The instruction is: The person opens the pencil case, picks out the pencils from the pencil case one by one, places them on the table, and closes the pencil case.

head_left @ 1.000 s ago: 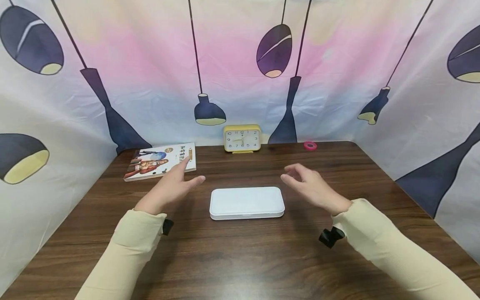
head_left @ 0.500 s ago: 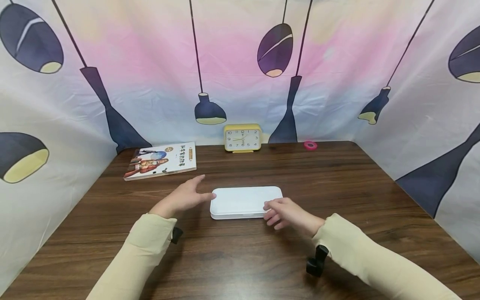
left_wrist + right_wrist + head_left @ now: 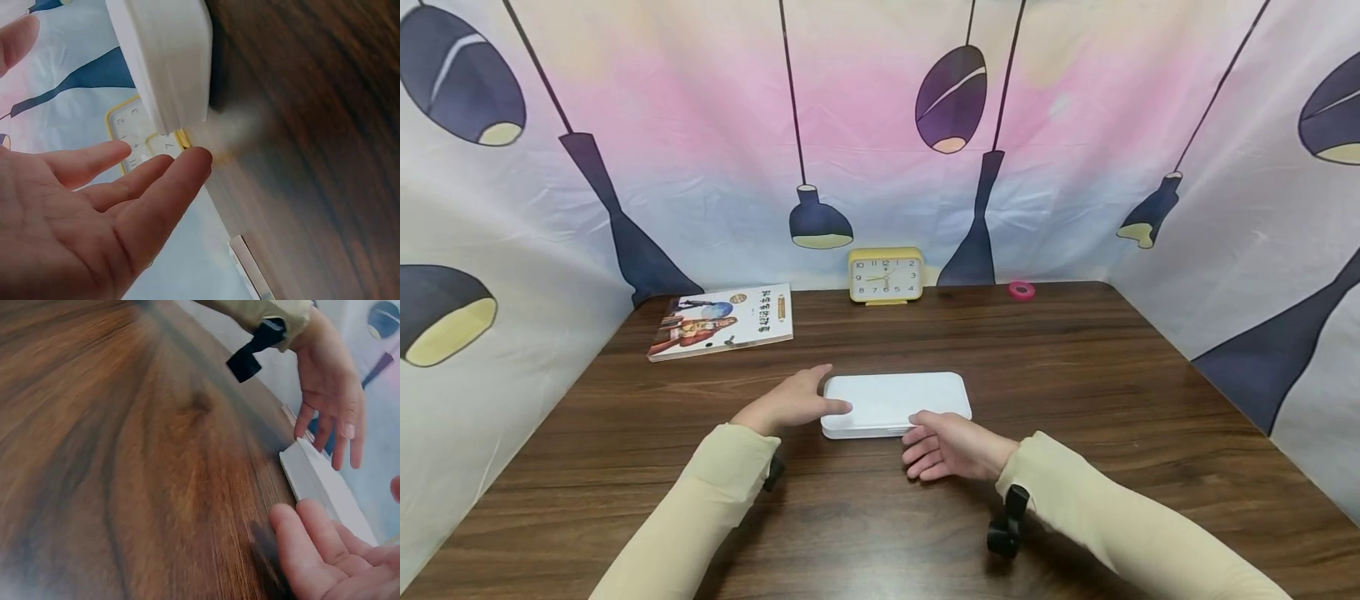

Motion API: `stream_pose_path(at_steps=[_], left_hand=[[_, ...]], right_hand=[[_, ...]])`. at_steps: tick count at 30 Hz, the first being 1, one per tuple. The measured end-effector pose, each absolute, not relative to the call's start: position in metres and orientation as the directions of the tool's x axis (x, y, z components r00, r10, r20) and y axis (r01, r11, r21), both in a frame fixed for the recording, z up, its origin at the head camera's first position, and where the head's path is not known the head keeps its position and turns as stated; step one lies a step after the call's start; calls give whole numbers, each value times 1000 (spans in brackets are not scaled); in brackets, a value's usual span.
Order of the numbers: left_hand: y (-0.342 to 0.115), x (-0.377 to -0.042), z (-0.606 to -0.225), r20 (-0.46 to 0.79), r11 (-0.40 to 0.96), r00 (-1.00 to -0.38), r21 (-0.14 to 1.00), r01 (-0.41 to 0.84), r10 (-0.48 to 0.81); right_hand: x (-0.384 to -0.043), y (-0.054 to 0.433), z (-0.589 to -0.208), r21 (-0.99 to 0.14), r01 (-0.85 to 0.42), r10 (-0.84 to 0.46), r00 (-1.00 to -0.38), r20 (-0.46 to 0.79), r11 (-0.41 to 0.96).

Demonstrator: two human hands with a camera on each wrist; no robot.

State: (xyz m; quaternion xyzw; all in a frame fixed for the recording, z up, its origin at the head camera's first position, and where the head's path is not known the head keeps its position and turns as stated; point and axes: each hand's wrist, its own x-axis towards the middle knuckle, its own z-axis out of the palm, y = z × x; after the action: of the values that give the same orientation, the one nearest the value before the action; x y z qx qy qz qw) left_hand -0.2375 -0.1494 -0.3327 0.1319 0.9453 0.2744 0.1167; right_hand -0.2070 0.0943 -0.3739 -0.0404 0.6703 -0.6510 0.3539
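Observation:
A flat white case (image 3: 895, 395) with rounded corners lies closed on the wooden table, in the middle of the head view. At its left end is my left hand (image 3: 793, 402), the thumb stretched over the lid. In the left wrist view, the extended fingers of the left hand (image 3: 94, 212) are close by the end of the case (image 3: 169, 56). My right hand (image 3: 957, 446) is at the front edge, its thumb tip overlapping the lid's rim and the other fingers loosely spread in front. The right wrist view has the right hand's fingers (image 3: 292, 540) beside the case (image 3: 328, 487).
A book (image 3: 726, 321) with an illustrated cover lies at the back left of the table (image 3: 865, 517). Behind the case stands a yellow alarm clock (image 3: 886, 277). A small round pink object (image 3: 1021, 290) is at the back right. Lamp-patterned cloth (image 3: 715, 167) hangs behind the table.
Both hands have come in toward the case: the left moved right and nearer to its left end, the right moved left and down to its front edge. The case has stayed in place.

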Motion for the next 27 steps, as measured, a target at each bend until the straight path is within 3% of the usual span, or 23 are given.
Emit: stream_pose_path(at_steps=[4, 12, 20, 27], left_hand=[[-146, -239, -335, -161, 812, -934, 554, 182, 319], [-142, -246, -341, -183, 812, -919, 549, 200, 350], [-139, -256, -346, -178, 832, -906, 492, 256, 384], [-137, -261, -350, -189, 850, -907, 459, 258, 377]], right_hand=[[-211, 95, -376, -862, 501, -529, -712, -462, 78], [-204, 85, -379, -825, 565, -537, -696, -477, 0], [-204, 67, -385, -798, 576, -492, -754, -436, -175], [-204, 62, -389, -788, 566, -415, -794, -444, -240]])
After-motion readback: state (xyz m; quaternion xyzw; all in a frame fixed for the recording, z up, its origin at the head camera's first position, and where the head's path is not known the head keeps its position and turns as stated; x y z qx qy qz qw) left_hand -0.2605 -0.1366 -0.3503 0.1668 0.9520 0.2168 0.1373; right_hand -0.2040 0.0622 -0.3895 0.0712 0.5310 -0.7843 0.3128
